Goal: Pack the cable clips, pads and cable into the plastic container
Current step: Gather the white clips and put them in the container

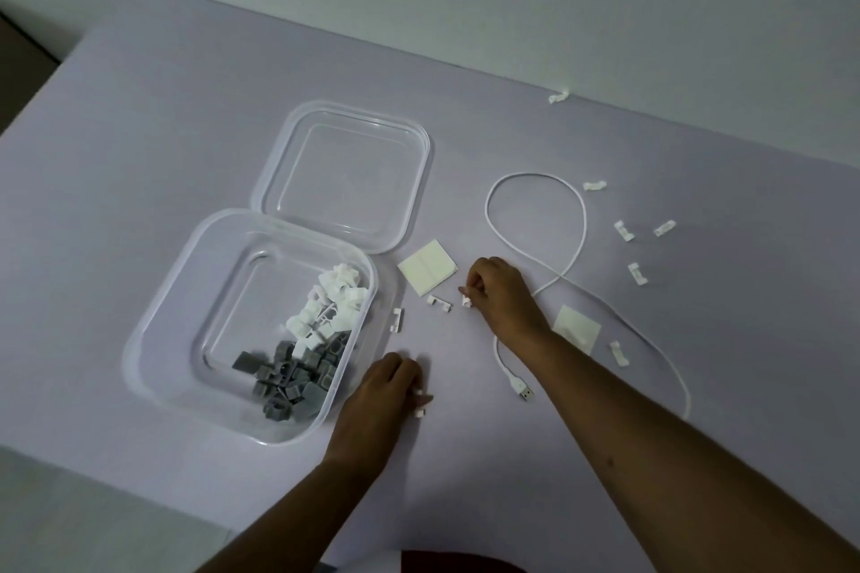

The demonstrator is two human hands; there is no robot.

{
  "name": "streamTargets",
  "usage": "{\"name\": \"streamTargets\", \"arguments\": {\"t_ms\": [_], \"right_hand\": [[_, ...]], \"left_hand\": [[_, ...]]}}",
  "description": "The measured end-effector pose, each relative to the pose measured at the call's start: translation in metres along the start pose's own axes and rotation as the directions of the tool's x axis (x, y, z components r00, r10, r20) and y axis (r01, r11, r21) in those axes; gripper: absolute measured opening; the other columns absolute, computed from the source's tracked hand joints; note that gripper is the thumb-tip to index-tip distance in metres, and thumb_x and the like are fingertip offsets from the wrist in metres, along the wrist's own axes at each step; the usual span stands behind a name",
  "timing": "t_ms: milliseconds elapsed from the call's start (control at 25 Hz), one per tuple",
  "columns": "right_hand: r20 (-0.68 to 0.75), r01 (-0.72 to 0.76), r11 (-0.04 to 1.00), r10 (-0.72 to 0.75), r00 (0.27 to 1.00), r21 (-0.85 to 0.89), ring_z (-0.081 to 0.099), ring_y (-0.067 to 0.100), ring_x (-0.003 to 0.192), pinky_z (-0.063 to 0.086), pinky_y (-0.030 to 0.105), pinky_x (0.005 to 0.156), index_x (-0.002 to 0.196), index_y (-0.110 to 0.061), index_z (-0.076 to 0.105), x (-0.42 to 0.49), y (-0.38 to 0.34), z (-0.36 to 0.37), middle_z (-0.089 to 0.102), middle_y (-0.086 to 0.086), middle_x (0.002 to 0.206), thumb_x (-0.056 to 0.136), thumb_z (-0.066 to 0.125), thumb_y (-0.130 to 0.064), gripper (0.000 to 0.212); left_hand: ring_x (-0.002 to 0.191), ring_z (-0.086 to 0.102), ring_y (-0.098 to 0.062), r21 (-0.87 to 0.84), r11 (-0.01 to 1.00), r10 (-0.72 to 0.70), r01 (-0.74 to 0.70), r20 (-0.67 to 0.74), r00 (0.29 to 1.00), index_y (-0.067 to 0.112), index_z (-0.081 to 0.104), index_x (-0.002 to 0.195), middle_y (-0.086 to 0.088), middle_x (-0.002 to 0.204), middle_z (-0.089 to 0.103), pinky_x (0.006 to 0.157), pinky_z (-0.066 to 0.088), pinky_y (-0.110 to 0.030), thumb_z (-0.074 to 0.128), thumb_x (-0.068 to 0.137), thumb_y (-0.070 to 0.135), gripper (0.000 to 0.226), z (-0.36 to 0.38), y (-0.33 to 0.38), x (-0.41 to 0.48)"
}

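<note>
Left hand: the left hand (pixel 388 382) lies knuckles-up on the table (pixel 139 116) in the lower centre of the frame, just beside the container's lower right corner, fingers pinched on a small white cable clip (pixel 421 402) that touches the tabletop.
Right hand: the right hand (pixel 500 293) reaches in from the lower right to the middle of the frame, fingertips closed on another white clip (pixel 466 302).
Container: a clear plastic container (pixel 153 330) sits left of centre, open, with white clips (pixel 332 305) heaped against its right wall and grey clips (pixel 293 379) below them.
Lid: the clear lid (pixel 419 144) lies flat just above the container, its lower edge overlapping the container's upper rim.
Pads: one pale square adhesive pad (pixel 428 265) lies between the lid and the right hand; a second pad (pixel 577 328) lies just right of the right wrist, partly covered by it.
Cable: a white USB cable (pixel 581 219) loops across the right of centre, passes under the right forearm, and its plug (pixel 523 389) rests between the two arms.
Loose clips: one by the container's right wall (pixel 397 320), one just left of the right hand (pixel 440 302), several scattered at the right of the cable (pixel 623 230), and one far up near the wall (pixel 558 97).
</note>
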State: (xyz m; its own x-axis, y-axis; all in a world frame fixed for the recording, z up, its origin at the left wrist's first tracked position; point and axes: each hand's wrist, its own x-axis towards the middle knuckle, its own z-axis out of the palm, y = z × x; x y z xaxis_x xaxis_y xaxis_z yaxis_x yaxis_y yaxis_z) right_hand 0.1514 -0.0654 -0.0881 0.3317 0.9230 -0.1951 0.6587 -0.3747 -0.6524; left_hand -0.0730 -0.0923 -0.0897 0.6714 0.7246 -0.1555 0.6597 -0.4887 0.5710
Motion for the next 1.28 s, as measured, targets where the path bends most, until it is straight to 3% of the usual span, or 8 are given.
{"name": "streamTargets", "arguments": {"t_ms": [120,320,440,560,680,840,960,1280], "right_hand": [[-0.029,-0.211,0.839,0.26,0.965,0.502,0.064,0.017,0.066,0.057,0.032,0.069,0.079,-0.006,0.058,-0.004,0.007,-0.006,0.063,0.009,0.075,0.087,0.067,-0.009,0.013],[0.19,-0.244,0.065,0.448,0.873,0.968,0.074,0.023,0.08,0.059,0.024,0.072,0.09,-0.003,0.058,-0.023,-0.003,-0.014,0.073,0.014,0.081,0.09,0.058,0.002,0.005],[0.254,-0.236,-0.095,0.397,0.882,0.967,0.073,0.021,0.079,0.059,0.024,0.069,0.093,-0.004,0.062,-0.03,-0.007,-0.018,0.074,0.013,0.082,0.093,0.05,0.001,0.014],[0.323,-0.322,-0.071,0.395,0.86,0.944,0.064,0.017,0.066,0.054,0.023,0.057,0.081,-0.007,0.062,-0.024,-0.016,-0.02,0.069,0.008,0.072,0.094,0.05,-0.007,0.018],[0.227,-0.395,0.444,0.385,0.895,0.805,0.045,0.017,0.057,0.039,0.024,0.05,0.069,-0.012,0.053,-0.012,-0.016,-0.017,0.053,0.002,0.06,0.091,0.061,-0.018,0.024],[0.09,-0.05,0.997,0.045,0.995,0.058,0.058,0.02,0.066,0.043,0.029,0.058,0.089,-0.012,0.053,-0.005,-0.017,-0.009,0.06,0.003,0.072,0.092,0.058,-0.039,0.028],[0.151,0.206,0.824,-0.148,0.977,-0.528,0.067,0.031,0.084,0.042,0.032,0.063,0.125,-0.009,0.042,-0.006,-0.018,0.0,0.068,0.013,0.097,0.097,0.035,-0.053,0.052],[0.213,0.447,0.643,-0.411,0.887,-0.621,0.059,0.017,0.039,0.032,0.019,0.042,0.088,-0.014,0.064,-0.006,-0.014,0.017,0.066,0.003,0.056,0.083,0.071,-0.037,0.025]], "left_hand": [[0.079,0.043,-0.004,-0.039,0.999,-0.023,0.022,-0.02,1.0,0.021,0.05,0.09,0.01,0.094,0.043,0.059,0.035,-0.011,0.06,0.092,0.031,0.014,0.001,0.001,0.004],[0.077,0.057,-0.009,-0.334,0.929,-0.186,0.161,-0.044,0.982,0.018,0.052,0.082,0.005,0.091,0.057,0.066,0.049,-0.021,0.064,0.09,0.022,0.015,-0.003,0.011,0.006],[0.087,0.069,-0.018,-0.794,0.502,-0.465,0.342,0.085,0.881,0.005,0.057,0.084,-0.011,0.09,0.07,0.082,0.056,-0.032,0.064,0.088,0.008,0.009,-0.01,0.021,0.01],[0.086,0.066,-0.026,-0.933,0.087,-0.547,0.349,0.248,0.799,0.004,0.055,0.092,-0.015,0.087,0.068,0.085,0.054,-0.039,0.059,0.089,0.001,0.005,-0.015,0.032,0.013],[0.076,0.064,-0.019,-0.943,-0.079,-0.541,0.324,0.314,0.78,0.009,0.055,0.101,-0.008,0.081,0.067,0.075,0.053,-0.031,0.05,0.094,0.0,0.013,-0.021,0.033,0.021],[0.07,0.053,-0.016,-0.806,0.344,-0.609,0.482,0.199,0.768,0.016,0.055,0.097,0.001,0.074,0.056,0.062,0.046,-0.03,0.046,0.099,0.024,0.012,-0.022,0.032,0.031],[0.084,0.062,-0.021,-0.37,0.797,-0.52,0.478,-0.017,0.854,0.014,0.04,0.117,-0.001,0.093,0.062,0.069,0.05,-0.032,0.041,0.098,0.04,0.032,-0.025,0.037,0.04],[0.091,0.066,-0.035,0.043,0.853,-0.521,0.52,0.036,0.853,0.011,0.027,0.131,-0.018,0.103,0.065,0.072,0.054,-0.042,0.039,0.099,0.041,0.046,-0.022,0.028,0.072]]}}
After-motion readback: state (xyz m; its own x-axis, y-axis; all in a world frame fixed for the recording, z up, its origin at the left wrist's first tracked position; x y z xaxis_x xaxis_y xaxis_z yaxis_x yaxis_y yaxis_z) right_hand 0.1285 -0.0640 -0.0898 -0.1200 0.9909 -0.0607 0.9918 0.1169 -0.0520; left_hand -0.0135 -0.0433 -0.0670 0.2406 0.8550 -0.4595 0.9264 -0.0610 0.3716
